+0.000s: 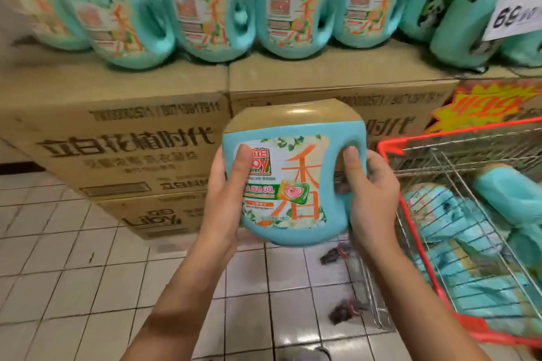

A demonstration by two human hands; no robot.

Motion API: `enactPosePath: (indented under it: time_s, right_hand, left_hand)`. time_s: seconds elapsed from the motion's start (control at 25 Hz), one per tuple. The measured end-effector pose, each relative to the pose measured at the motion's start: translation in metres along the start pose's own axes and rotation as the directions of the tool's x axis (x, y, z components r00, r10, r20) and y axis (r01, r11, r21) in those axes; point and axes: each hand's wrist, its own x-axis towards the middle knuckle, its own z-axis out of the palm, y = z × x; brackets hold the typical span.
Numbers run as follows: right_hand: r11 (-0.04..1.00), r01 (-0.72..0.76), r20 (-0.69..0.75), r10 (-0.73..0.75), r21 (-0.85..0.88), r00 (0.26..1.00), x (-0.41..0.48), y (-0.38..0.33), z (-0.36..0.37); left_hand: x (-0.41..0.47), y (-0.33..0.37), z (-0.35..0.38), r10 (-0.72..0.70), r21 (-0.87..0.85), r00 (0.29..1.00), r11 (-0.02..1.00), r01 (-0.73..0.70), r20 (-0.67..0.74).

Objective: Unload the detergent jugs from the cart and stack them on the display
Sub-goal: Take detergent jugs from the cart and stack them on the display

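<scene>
Stacked cardboard cartons [123, 141] stand on the tiled floor [58, 272] at left and centre. They carry a row of teal detergent jugs [296, 17] with gold caps, standing upright side by side along the top.

Your left hand [225, 199] grips the left side of the held jug [293, 176], with the thumb laid across the front label and the fingers hidden behind the body. The held jug is upright, cap uppermost and label facing you. It sits between your two hands, in front of the cartons and below the row.

Your right hand [369, 199] wraps the handle on the jug's right edge, thumb hooked over it.

Just right of that hand stands the red-rimmed wire cart [390, 146]. More teal jugs [510, 199] lie on their sides inside it.
</scene>
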Motion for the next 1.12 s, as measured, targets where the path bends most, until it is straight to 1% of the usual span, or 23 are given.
enactPosePath:
  time_s: [0.08,0.28,0.44,0.6,0.72,0.8,0.88,0.92,1.0,1.12]
  right_hand:
    - [0.999,-0.015,0.063,0.012,0.05,0.998,-0.023,-0.002,0.052]
    - [0.987,-0.077,0.173,0.053,0.138,0.984,-0.069,-0.009,0.168]
    - [0.984,-0.039,0.22,0.0,0.172,0.976,-0.079,-0.024,0.241]
    - [0.98,0.017,0.288,-0.075,0.196,0.955,-0.062,-0.035,0.305]
    - [0.973,0.045,0.408,-0.137,0.226,0.903,-0.042,-0.039,0.358]
    - [0.966,0.028,0.525,-0.164,0.256,0.835,-0.024,-0.04,0.39]
    - [0.979,0.067,0.601,-0.172,0.194,0.781,-0.002,-0.042,0.424]
    - [0.985,0.093,0.614,-0.165,0.147,0.772,0.007,-0.043,0.439]
    - [0.987,0.123,0.615,-0.158,0.1,0.773,0.022,-0.042,0.464]
    - [0.981,0.17,0.608,-0.189,0.09,0.771,0.032,-0.034,0.494]
  left_hand:
    - [-0.008,0.021,-0.054,0.033,0.003,0.998,0.999,-0.033,-0.056]
    - [-0.013,0.066,-0.17,0.082,0.008,0.989,0.997,-0.081,-0.125]
    - [0.001,0.102,-0.232,0.153,0.05,0.976,0.988,-0.147,-0.156]
    - [0.031,0.135,-0.274,0.236,0.119,0.955,0.969,-0.217,-0.178]
    - [0.07,0.161,-0.308,0.301,0.142,0.932,0.951,-0.276,-0.204]
    - [0.098,0.178,-0.33,0.334,0.172,0.92,0.938,-0.302,-0.206]
    - [0.129,0.194,-0.352,0.342,0.201,0.911,0.933,-0.299,-0.232]
    - [0.144,0.201,-0.362,0.338,0.211,0.909,0.933,-0.291,-0.242]
    - [0.171,0.21,-0.38,0.336,0.231,0.911,0.931,-0.283,-0.24]
    - [0.203,0.211,-0.407,0.33,0.251,0.919,0.928,-0.275,-0.214]
